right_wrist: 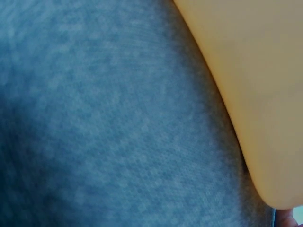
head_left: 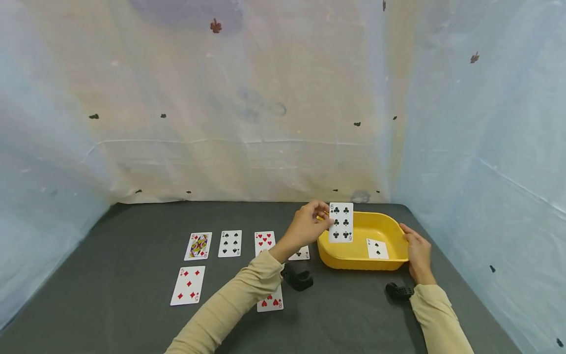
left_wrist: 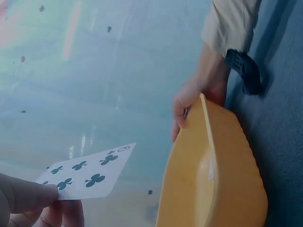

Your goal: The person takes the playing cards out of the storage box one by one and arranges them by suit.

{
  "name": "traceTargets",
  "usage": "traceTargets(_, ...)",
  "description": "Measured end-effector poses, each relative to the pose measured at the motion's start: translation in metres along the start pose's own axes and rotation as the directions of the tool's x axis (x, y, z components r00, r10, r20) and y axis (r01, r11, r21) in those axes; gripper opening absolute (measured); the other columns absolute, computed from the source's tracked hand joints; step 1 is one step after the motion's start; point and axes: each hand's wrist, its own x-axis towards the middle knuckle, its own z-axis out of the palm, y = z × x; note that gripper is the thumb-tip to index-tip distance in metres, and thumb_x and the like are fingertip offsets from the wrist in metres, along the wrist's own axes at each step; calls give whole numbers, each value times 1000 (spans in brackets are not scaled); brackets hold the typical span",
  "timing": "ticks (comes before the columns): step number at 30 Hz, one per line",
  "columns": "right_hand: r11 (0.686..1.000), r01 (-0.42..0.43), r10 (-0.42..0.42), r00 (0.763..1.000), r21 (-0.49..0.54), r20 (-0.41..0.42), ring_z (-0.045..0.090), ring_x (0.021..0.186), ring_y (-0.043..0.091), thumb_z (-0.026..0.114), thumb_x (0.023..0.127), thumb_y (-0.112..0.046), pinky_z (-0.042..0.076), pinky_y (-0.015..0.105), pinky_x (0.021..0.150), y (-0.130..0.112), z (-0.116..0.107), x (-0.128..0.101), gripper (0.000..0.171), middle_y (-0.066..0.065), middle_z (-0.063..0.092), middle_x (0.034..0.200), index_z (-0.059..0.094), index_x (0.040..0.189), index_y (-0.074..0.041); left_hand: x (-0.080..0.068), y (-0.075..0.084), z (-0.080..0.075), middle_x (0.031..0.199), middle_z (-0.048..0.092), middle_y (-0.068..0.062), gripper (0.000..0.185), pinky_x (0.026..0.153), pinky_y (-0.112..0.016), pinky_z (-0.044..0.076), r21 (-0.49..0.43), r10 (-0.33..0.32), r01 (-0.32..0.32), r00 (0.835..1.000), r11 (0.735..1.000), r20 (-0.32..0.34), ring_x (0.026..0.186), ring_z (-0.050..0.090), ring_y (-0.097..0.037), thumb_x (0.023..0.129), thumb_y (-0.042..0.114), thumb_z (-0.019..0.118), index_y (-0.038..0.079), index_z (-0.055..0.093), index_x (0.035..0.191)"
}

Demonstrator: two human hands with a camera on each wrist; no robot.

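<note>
Thumb and fingers of my left hand (head_left: 309,223) pinch a six of clubs playing card (head_left: 341,222) by its left edge. The card is held upright above the left part of a yellow plastic tub (head_left: 353,264), its face toward the head camera. In the left wrist view the same card (left_wrist: 97,174) juts out past the thumb. My right hand (head_left: 419,253) grips the tub's right end, fingers curled at the rim. One spades card (head_left: 377,249) lies inside the tub. The right wrist view shows mostly the tub's yellow wall (right_wrist: 265,94) beside the dark cloth.
On the dark table (head_left: 110,295) lie a red face card (head_left: 198,246), a six of spades (head_left: 230,244), a hearts card (head_left: 264,240), a clubs card (head_left: 300,253), a five of diamonds (head_left: 187,285) and an eight of hearts (head_left: 270,302). The left forearm partly covers some. Sheeting surrounds the table.
</note>
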Motion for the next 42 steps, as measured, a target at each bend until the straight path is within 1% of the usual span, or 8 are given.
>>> traceTargets(2,1000,-3,3,1000,0,1,39,134,27,36,104,-16,37,35,103,0,-1,0,43,13,39,149,47,143,-4,-4,-1,-6,93,63,-2,18,69,-31,50,-45,-32,33,999,998,13,79,63,-16,92,11,68,8,59,106)
traceTargets(5,1000,-5,5,1000,-10,0,39,134,27,35,103,-16,38,35,103,-1,-1,-1,43,13,39,149,47,143,-4,-12,-3,-14,95,62,-3,18,75,-35,52,-99,-67,69,998,993,18,85,62,-20,92,12,68,8,59,107)
traceTargets(11,1000,-3,3,1000,1,7,38,134,28,34,104,-16,36,37,105,-1,-1,0,43,14,39,149,46,143,-4,-24,-10,-24,91,61,-7,19,76,-36,53,-168,-84,84,996,982,9,91,61,-35,91,8,68,4,57,107)
traceTargets(16,1000,3,-3,1000,-9,11,39,134,28,34,104,-17,37,36,104,-1,-2,0,43,14,39,149,46,143,-4,-32,-14,-30,88,61,-7,21,74,-36,53,-202,-86,86,996,976,8,82,61,-25,91,7,68,2,56,107)
traceTargets(20,1000,4,-4,1000,-12,5,40,133,28,35,104,-17,38,33,102,-1,-2,1,43,14,39,149,46,143,-4,-39,-17,-32,87,62,-8,22,77,-45,53,-225,-101,101,995,969,14,76,62,-19,91,6,68,0,55,108)
traceTargets(30,1000,0,0,1000,1,16,38,134,28,34,105,-17,36,38,104,0,-1,-1,43,14,38,150,46,144,-4,-57,-33,-33,86,61,-9,24,77,-43,55,-312,-179,175,984,934,17,71,63,-17,89,0,68,-3,55,108)
traceTargets(37,1000,0,0,1000,7,17,37,135,27,34,105,-18,37,34,104,3,-1,-1,43,14,38,150,45,144,-4,-66,-46,-31,85,62,-10,25,77,-49,54,-339,-217,218,975,915,39,71,66,-27,88,-3,68,-5,53,108)
traceTargets(42,1000,14,-14,1000,-4,10,39,134,27,35,105,-18,38,33,103,1,-1,-1,42,13,39,149,47,143,-4,-70,-54,-30,86,61,-11,26,75,-43,56,-388,-233,239,970,890,64,71,66,-21,88,-6,66,-6,51,109)
